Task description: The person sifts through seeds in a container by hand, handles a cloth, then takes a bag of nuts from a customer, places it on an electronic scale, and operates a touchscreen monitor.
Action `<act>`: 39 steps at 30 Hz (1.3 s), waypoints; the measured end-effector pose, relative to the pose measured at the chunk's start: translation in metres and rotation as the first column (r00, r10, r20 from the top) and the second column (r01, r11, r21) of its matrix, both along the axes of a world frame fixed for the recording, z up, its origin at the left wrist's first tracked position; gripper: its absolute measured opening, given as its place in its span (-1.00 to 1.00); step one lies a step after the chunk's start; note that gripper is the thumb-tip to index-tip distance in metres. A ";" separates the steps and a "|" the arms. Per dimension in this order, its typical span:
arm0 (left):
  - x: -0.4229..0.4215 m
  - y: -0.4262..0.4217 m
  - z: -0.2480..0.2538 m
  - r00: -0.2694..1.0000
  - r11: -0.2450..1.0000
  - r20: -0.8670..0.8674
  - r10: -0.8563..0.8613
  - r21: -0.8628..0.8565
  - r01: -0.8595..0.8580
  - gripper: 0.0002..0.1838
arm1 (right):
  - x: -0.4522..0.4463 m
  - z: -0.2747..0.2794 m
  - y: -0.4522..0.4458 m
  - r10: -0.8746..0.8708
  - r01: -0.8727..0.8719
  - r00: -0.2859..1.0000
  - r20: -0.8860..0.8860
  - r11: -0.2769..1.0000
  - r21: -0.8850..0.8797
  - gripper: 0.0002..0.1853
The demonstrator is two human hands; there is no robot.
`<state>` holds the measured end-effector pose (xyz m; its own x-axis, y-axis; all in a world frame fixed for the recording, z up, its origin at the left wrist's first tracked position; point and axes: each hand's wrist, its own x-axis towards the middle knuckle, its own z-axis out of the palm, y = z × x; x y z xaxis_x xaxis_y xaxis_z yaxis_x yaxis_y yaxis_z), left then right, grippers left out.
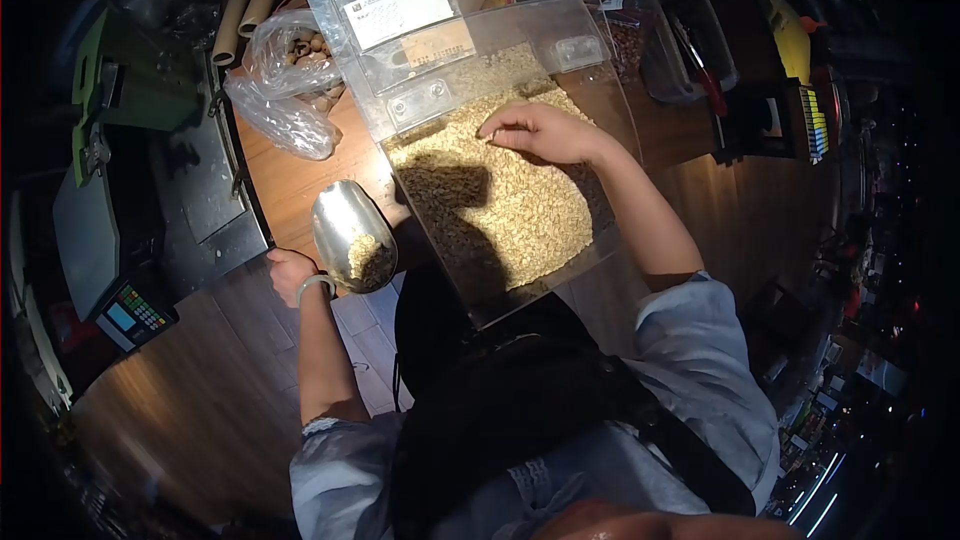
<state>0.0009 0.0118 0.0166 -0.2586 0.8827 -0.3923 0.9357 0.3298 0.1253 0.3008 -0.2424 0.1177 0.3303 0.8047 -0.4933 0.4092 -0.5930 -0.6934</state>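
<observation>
A clear plastic bin (480, 312) filled with pale, oat-like flakes (545, 210) sits tilted at the table's front edge, against my apron. Over the flakes is my right hand (540, 132), its thumb and fingers pinched together with what look like a few flakes at the tips. My left hand (293, 275) is closed at the table edge, left of the bin; its fingertips are partly hidden and I cannot make out what they grip. Right beside it lies a metal scoop (338, 215) with some flakes in its lower end. The scoop's handle is not visible.
A knotted plastic bag (290, 120) of round brown pieces lies behind the scoop. Paper labels (400, 12) show on the bin's lid. A weighing scale with a keypad (135, 315) stands at left. At the back right is a clear tub (685, 30) with tongs.
</observation>
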 end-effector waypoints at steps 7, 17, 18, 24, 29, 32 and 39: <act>-0.001 0.002 -0.005 1.000 1.000 0.003 -0.005 0.018 0.005 -0.26 | 0.120 -0.122 0.011 -0.289 0.319 0.845 0.449 0.948 0.009 -0.60; 0.000 0.001 -0.006 1.000 1.000 -0.018 0.007 0.028 -0.007 -0.26 | 0.085 -0.117 0.035 -0.467 0.456 0.882 0.056 0.878 0.143 -0.62; 0.000 0.000 -0.005 1.000 1.000 -0.020 0.010 0.028 -0.010 -0.26 | 0.079 -0.113 0.040 -0.497 0.499 0.866 -0.053 0.855 0.139 -0.61; 0.000 0.001 -0.004 1.000 1.000 -0.005 0.017 0.020 -0.017 -0.26 | 0.035 -0.073 0.068 -0.380 0.435 0.881 -0.282 0.885 0.166 -0.54; 0.000 0.000 -0.005 1.000 0.999 0.001 0.016 0.036 -0.016 -0.27 | 0.002 -0.039 0.074 -0.097 0.111 0.986 -0.136 0.989 0.100 -0.38; -0.003 0.002 -0.009 1.000 0.999 0.018 0.024 0.038 -0.025 -0.29 | -0.025 -0.027 0.057 -0.035 0.041 0.998 -0.052 0.992 0.116 -0.51; -0.001 0.000 -0.003 1.000 0.999 0.019 -0.007 0.042 0.006 -0.31 | -0.063 0.010 -0.014 -0.103 0.115 0.993 -0.063 0.959 0.257 -0.70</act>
